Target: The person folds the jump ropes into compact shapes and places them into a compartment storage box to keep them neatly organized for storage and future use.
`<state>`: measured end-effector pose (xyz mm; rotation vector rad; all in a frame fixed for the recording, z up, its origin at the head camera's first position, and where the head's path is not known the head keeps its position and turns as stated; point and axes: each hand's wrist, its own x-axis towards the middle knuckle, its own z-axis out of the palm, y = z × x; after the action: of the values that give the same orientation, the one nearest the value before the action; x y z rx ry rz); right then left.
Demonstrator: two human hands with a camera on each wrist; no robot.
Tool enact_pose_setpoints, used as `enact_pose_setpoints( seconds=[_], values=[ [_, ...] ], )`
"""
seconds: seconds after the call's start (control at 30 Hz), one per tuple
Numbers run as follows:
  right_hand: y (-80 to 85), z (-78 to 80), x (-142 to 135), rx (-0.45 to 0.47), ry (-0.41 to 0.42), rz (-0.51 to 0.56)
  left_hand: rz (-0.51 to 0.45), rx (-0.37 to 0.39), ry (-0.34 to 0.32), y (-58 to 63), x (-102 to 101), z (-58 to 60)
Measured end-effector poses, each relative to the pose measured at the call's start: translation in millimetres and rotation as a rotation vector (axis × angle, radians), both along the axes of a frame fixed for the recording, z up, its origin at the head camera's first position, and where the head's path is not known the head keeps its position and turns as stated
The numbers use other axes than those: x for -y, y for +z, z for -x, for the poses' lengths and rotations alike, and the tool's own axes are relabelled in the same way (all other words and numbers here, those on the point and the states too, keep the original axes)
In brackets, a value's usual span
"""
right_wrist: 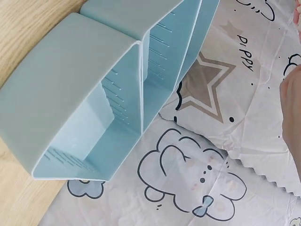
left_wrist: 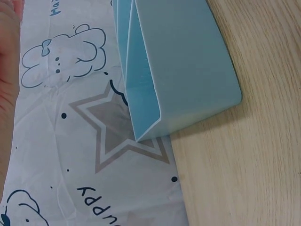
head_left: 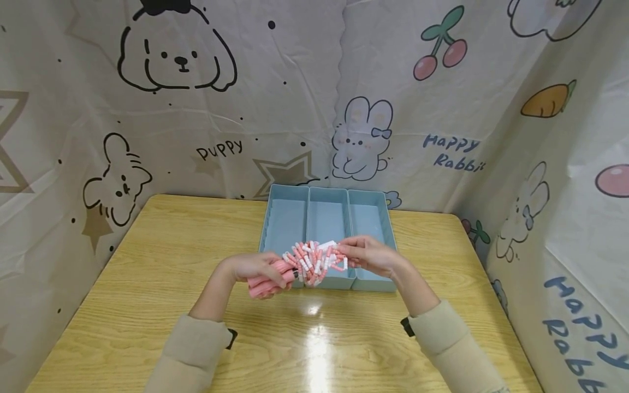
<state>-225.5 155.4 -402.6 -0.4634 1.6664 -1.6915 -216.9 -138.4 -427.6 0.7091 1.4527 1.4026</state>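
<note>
My left hand [head_left: 262, 270] grips the pink handles of a jump rope [head_left: 314, 263], whose pink and white beaded cord is gathered in a bundle. At the bundle's other end, the fingers of my right hand [head_left: 368, 254] pinch some of the beads. Both hands hold the rope above the front of a light blue bin [head_left: 375, 285] with three side-by-side compartments. Only slivers of the left hand [left_wrist: 7, 89] and the right hand [right_wrist: 292, 117] show in the wrist views, at the edge of each.
The blue bin stands toward the back of a wooden table [head_left: 196, 229]. A printed cloth [head_left: 285, 98] with cartoon animals hangs behind the table and along its sides. Light reflects off the tabletop in front of the bin.
</note>
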Motion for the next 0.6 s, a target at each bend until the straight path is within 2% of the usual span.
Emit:
enact_pose_setpoints(
  seconds=[0.27, 0.43, 0.53, 0.6],
  values=[
    [-10.5, 0.9, -2, 0.060, 0.011, 0.161, -0.020, -0.001, 0.000, -1.1, -3, -0.7],
    [-12.7, -2.9, 0, 0.066, -0.097, 0.186, -0.031, 0.008, 0.000, -2.1, -6, -0.9],
    [-13.2, -6.3, 3, 0.100, -0.184, 0.200, -0.032, 0.016, 0.014, -2.6, -7, -1.3],
    [-13.7, -7.9, 5, 0.137, -0.212, 0.241, -0.042, 0.017, 0.022, -2.9, -7, -1.4]
  ],
)
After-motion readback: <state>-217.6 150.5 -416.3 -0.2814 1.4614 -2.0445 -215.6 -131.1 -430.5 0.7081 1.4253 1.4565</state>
